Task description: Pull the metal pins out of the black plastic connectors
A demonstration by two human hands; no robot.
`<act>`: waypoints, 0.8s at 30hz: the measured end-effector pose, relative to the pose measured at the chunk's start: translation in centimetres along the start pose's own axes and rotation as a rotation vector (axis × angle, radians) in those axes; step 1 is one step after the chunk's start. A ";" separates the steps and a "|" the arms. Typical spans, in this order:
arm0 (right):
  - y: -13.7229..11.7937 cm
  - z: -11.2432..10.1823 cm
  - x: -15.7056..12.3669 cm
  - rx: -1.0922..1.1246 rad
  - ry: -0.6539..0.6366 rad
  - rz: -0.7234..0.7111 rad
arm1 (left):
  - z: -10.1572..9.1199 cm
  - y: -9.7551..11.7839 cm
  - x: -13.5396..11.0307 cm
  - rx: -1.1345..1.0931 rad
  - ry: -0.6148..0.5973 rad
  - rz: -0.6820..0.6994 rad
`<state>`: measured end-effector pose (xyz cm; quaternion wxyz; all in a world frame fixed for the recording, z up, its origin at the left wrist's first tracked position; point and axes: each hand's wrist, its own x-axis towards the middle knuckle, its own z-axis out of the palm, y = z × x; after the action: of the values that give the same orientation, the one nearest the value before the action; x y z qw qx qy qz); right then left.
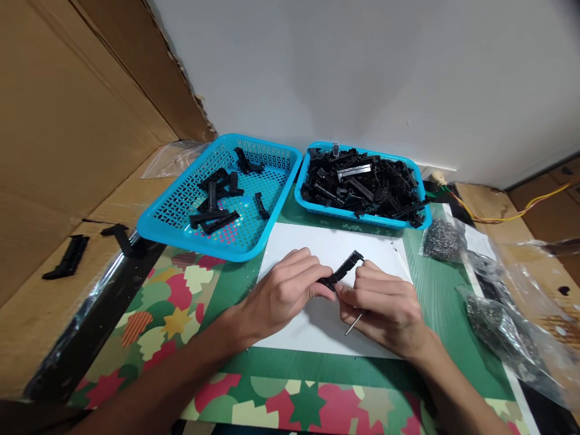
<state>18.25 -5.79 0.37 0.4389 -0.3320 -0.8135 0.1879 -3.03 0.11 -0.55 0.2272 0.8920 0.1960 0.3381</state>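
**Two hands closed on one black part: several details out of view**

At the far left, two loose black pieces (67, 257) lie on the cardboard (40, 314). They are too dark for you to tell their shape.

The left blue basket (181, 232) holds a few scattered black parts, each one distinct. The right blue basket (317, 208) is heaped so full that single pieces cannot be told apart.

Your left hand (283, 290) pinches the lower end of the black plastic part (342, 270) between thumb and fingers. That end is covered by your fingertips.

Your right hand (385, 308) is curled shut against the same end. A thin metal pin (354, 324) sticks out below it, with its upper end hidden inside the hand. Whether the pin touches the part cannot be told.

At the right, clear bags of small grey metal pieces (498, 329) lie on the green mat (430, 338). Glare off the plastic blurs their contents, and the nearest bag is cut off by the frame edge. Coloured wires (498, 217) run off behind them.

The part is held between your two hands, just above the white sheet (317, 332) and in front of the two baskets. It is a narrow, elongated black moulding, tilted so that its free end rises up and to the right. That end finishes in a small squared block. Its surface is matt, and finer features are not legible.
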 end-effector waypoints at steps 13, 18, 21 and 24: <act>0.1 -1.0 0.0 -0.134 0.005 0.061 | -0.1 0.0 0.3 -0.158 0.048 -0.129; 0.5 -0.8 0.0 -0.173 0.040 0.066 | 0.0 0.2 0.3 -0.186 -0.020 -0.212; 0.7 -0.7 -0.1 -0.164 0.060 0.058 | 0.0 0.1 0.2 -0.206 -0.044 -0.219; 0.8 -0.8 -0.1 -0.162 0.024 0.040 | -0.1 0.2 0.1 -0.157 -0.084 -0.248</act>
<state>19.27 -5.27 0.24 0.4165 -0.3848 -0.8139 0.1262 -3.03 0.07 -0.32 0.3442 0.8539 0.2679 0.2840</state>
